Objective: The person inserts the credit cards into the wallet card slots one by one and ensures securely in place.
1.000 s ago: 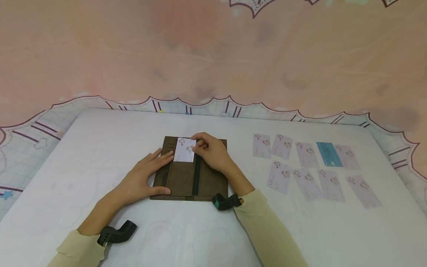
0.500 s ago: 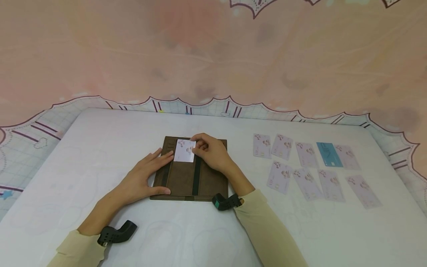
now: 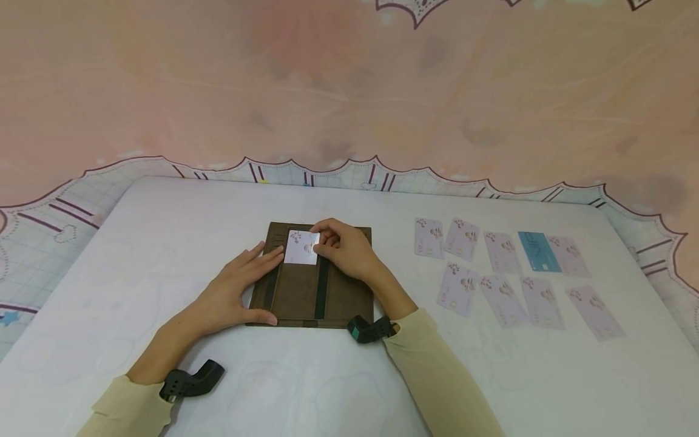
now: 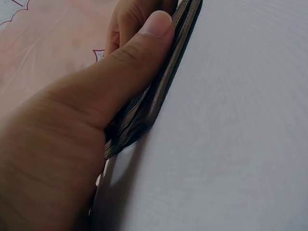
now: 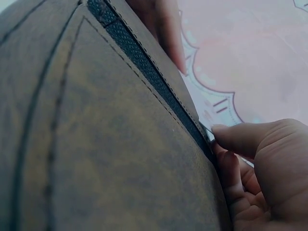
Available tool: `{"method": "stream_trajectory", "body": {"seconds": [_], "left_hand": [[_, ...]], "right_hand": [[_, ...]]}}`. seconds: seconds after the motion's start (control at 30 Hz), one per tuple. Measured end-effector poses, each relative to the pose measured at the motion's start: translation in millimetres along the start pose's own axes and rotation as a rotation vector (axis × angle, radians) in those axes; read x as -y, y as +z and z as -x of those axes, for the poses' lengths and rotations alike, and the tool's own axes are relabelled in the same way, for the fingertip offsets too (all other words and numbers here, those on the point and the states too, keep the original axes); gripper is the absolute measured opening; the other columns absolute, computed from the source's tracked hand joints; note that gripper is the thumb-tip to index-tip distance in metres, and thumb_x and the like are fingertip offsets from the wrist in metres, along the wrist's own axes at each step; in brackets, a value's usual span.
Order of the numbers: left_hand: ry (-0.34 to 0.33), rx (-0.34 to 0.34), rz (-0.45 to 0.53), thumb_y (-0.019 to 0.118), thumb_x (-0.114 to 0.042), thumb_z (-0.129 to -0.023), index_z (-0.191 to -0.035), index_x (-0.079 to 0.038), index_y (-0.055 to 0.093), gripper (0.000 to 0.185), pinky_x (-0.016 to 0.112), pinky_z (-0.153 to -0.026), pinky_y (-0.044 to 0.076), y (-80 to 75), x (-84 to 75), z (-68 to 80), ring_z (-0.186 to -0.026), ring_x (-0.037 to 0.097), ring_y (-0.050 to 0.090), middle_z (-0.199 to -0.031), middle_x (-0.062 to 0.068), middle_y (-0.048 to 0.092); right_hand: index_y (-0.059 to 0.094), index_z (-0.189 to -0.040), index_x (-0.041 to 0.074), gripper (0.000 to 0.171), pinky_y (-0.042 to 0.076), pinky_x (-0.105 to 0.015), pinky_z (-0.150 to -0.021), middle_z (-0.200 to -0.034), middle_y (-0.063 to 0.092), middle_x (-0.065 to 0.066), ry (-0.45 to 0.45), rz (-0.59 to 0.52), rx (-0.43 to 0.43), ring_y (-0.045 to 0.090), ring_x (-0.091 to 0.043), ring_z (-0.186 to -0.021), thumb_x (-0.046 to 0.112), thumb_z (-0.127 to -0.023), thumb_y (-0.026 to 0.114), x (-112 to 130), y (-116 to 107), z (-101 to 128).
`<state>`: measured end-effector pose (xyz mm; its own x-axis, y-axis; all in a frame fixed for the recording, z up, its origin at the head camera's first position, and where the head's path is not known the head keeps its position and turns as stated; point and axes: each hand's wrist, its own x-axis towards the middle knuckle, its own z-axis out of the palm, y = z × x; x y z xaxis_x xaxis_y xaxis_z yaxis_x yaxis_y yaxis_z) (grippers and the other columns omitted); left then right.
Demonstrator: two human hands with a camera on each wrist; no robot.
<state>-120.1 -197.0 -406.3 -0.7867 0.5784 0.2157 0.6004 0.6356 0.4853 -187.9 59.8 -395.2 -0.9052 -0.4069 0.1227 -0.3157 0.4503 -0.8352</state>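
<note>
A brown leather-look wallet with dark green bands lies on the table before me. A white card with pink flower prints stands partly inside a pocket of it, its lower part hidden. My right hand pinches the card's right edge between thumb and fingers; the right wrist view shows the thumb at that edge, beside a green band. My left hand rests spread on the wallet's left side, fingertips at the card's left edge. In the left wrist view the thumb lies along the wallet's near edge.
To the right, several pale printed cards lie spread in two rows. A blue card lies among them in the far row, next to a pale card. A patterned curtain hangs behind the white table.
The card has slid slightly down toward me into the pocket, so less of it shows. My right hand moved down a little with it; the left hand stayed nearly still.
</note>
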Motion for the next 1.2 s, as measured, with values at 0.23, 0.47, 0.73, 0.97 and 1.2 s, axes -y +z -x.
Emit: {"method": "stream_trajectory", "body": {"seconds": [0.23, 0.47, 0.73, 0.97, 1.2], "left_hand": [[0.022, 0.003, -0.024, 0.082, -0.054, -0.065, -0.149, -0.01, 0.035, 0.106, 0.048, -0.115, 0.012, -0.6, -1.4, -0.1, -0.142, 0.035, 0.016, -0.152, 0.009, 0.034], [-0.01, 0.025, -0.024, 0.081, -0.056, -0.065, -0.149, -0.011, 0.034, 0.106, 0.05, -0.114, 0.012, -1.7, -3.2, -0.5, -0.143, 0.035, 0.014, -0.152, 0.009, 0.033], [-0.034, 0.033, -0.022, 0.079, -0.057, -0.068, -0.15, -0.013, 0.034, 0.103, 0.05, -0.114, 0.012, -1.1, -3.4, 0.1, -0.143, 0.034, 0.014, -0.153, 0.007, 0.032], [-0.03, 0.031, -0.027, 0.079, -0.056, -0.068, -0.149, -0.011, 0.034, 0.103, 0.05, -0.114, 0.013, -1.4, -4.0, 0.2, -0.143, 0.034, 0.014, -0.153, 0.007, 0.033], [-0.028, 0.031, -0.023, 0.079, -0.056, -0.068, -0.15, -0.012, 0.034, 0.103, 0.049, -0.114, 0.012, -1.7, -3.9, -0.1, -0.143, 0.034, 0.014, -0.153, 0.007, 0.032]], "right_hand": [[0.064, -0.112, 0.01, 0.025, 0.047, -0.024, -0.069, -0.088, 0.058, -0.001, -0.008, -0.016, 0.016, 0.054, -0.014, -0.078, 0.011, -0.088, 0.069, -1.1, 0.4, -0.2], [0.065, -0.111, 0.012, 0.024, 0.046, -0.024, -0.068, -0.089, 0.058, 0.0, 0.005, -0.012, 0.032, 0.054, -0.014, -0.077, 0.012, -0.087, 0.07, -0.3, -0.6, -0.1], [0.066, -0.109, 0.011, 0.024, 0.045, -0.023, -0.066, -0.088, 0.058, -0.001, -0.013, -0.006, 0.037, 0.053, -0.014, -0.076, 0.011, -0.086, 0.072, -0.6, -1.1, 0.0], [0.067, -0.107, 0.011, 0.024, 0.045, -0.023, -0.066, -0.088, 0.058, 0.0, -0.026, -0.003, 0.048, 0.052, -0.014, -0.075, 0.012, -0.084, 0.075, -0.1, -1.8, 0.5], [0.067, -0.107, 0.01, 0.024, 0.045, -0.023, -0.067, -0.089, 0.057, -0.001, -0.034, 0.005, 0.068, 0.052, -0.014, -0.076, 0.012, -0.084, 0.075, -1.4, -2.7, 0.2]]}}
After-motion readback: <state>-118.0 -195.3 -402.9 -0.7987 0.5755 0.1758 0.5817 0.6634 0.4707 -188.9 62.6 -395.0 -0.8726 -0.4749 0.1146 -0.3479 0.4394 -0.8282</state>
